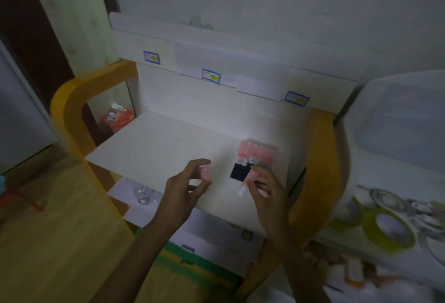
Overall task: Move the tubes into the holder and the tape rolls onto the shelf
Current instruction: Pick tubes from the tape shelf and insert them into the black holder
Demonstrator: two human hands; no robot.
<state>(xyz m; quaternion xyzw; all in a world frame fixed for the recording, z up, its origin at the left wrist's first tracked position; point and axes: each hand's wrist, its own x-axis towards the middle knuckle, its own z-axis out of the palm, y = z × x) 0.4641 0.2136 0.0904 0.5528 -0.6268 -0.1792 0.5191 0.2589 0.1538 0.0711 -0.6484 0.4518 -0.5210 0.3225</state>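
My left hand pinches a pink tube upright between thumb and fingers, above the white shelf board. My right hand holds a second pink tube, tilted, with its white cap end toward me. Just beyond it stands the dark tube holder, with several pink tubes standing in its far rows. A yellow-green tape roll lies on the white surface at the right, with other rolls behind it.
The shelf has an orange frame and blue-edged labels along its back rail. A clear lidded bin sits at the right. A red bucket stands behind the shelf at left. Boxes fill the lower level. Wooden floor lies at left.
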